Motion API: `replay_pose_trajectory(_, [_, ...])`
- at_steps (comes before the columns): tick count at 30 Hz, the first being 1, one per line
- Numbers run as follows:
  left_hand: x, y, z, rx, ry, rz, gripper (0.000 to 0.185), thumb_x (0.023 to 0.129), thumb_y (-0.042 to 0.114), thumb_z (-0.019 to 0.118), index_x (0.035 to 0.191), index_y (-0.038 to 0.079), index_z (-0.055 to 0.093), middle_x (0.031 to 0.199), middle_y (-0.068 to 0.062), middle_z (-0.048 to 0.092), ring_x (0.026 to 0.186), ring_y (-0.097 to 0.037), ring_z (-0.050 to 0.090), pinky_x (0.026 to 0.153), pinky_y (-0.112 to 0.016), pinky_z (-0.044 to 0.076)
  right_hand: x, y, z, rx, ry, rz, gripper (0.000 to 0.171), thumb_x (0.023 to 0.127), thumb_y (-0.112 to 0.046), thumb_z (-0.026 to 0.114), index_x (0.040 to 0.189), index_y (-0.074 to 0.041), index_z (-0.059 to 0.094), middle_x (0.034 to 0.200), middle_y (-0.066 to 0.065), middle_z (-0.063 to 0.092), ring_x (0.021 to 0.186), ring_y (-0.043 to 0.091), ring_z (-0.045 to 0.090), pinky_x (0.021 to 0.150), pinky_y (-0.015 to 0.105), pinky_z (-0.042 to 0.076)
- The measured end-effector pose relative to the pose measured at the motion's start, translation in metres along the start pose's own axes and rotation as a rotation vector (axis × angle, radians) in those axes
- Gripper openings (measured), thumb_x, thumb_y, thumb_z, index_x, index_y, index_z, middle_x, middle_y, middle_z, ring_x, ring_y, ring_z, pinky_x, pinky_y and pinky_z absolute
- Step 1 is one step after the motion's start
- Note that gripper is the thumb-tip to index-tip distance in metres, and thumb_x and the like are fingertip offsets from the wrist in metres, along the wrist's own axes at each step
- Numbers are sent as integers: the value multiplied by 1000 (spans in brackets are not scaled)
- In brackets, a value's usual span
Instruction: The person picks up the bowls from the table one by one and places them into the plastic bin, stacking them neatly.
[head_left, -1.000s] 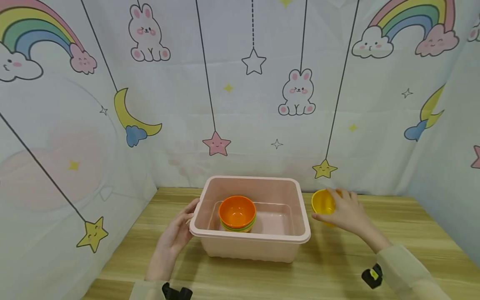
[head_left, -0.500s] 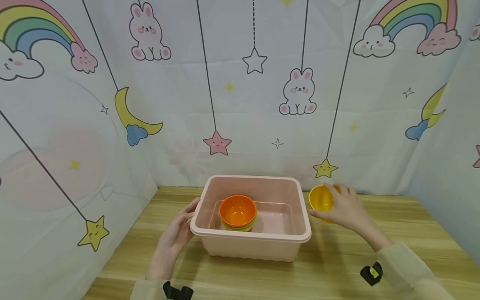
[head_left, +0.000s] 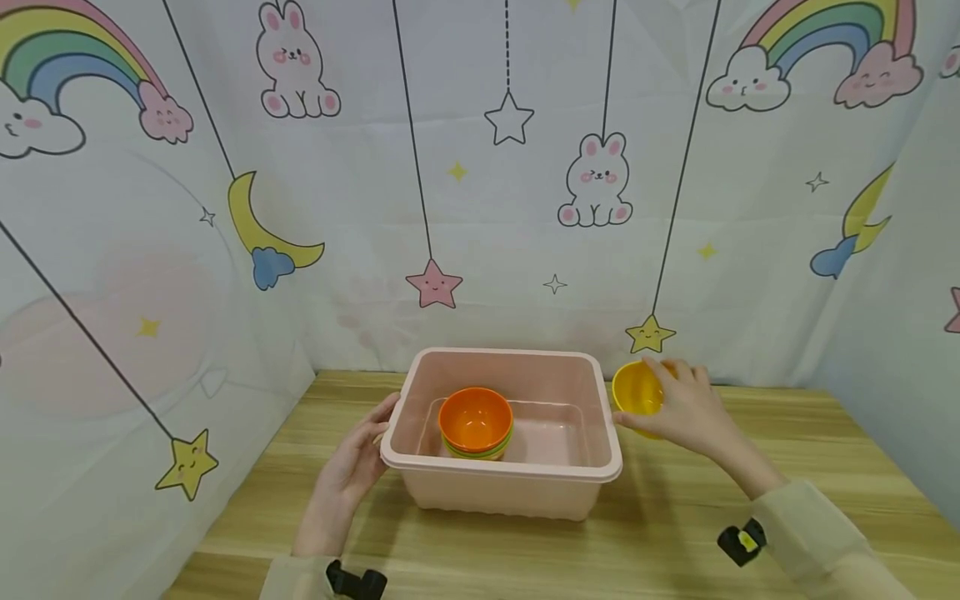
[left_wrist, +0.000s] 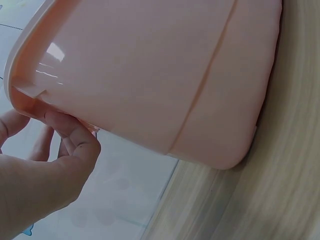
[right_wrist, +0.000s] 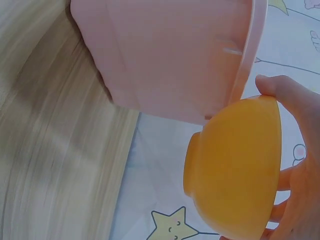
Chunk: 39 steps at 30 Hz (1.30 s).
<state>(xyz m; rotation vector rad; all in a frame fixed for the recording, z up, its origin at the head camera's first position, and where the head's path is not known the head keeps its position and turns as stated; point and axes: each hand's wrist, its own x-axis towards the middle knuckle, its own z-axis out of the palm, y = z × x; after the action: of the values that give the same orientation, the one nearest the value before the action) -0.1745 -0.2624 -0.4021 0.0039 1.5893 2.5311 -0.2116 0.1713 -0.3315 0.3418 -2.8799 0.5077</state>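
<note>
A pale pink plastic basin (head_left: 510,495) stands on the table in the head view. Inside, toward its left, sits an orange bowl (head_left: 476,419) stacked on green and yellowish bowls (head_left: 483,454). My left hand (head_left: 352,467) grips the basin's left rim; the left wrist view has the thumb (left_wrist: 70,127) under the rim's edge at a corner. To the basin's right, my right hand (head_left: 690,412) holds a yellow bowl (head_left: 632,388) by its rim, tilted with its opening facing me. In the right wrist view the bowl (right_wrist: 235,170) is raised close beside the basin's wall.
The wooden table (head_left: 750,492) spreads around the basin. A white cloth backdrop (head_left: 510,225) with rabbits, stars and rainbows rises behind the table and along both sides. Each sleeve carries a black wrist camera, such as the right one (head_left: 742,542).
My right hand has lifted the yellow bowl slightly and moved it left, nearer the basin's right rim. The left hand and the stacked bowls stay in place.
</note>
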Motion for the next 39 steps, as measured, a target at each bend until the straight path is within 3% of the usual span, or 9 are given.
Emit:
replay_pose_trajectory(15, [-1,0,0,13,-14,13,44,98,8,34,112,37,64,124,18,57,117,-7,52,89,-21,44,0,-14,-8,-12,5,-10,104,71,-69,68,147,-6,35,142,31,35,125,51,30,92,70,33])
replay_pose_trajectory(26, [0,0,-1,4,-17,7,44,98,8,35,112,37,64,125,17,56,119,-6,51,90,-21,44,2,-26,-12,-23,6,-28,107,69,-73,66,147,-7,35,140,30,38,123,48,31,91,68,35])
replay_pose_trajectory(39, [0,1,-1,-9,-21,-5,43,98,8,36,113,36,64,127,16,55,118,-7,51,89,-20,44,4,-35,-15,-10,24,-53,99,70,-63,72,146,-10,37,139,26,41,122,46,33,90,68,35])
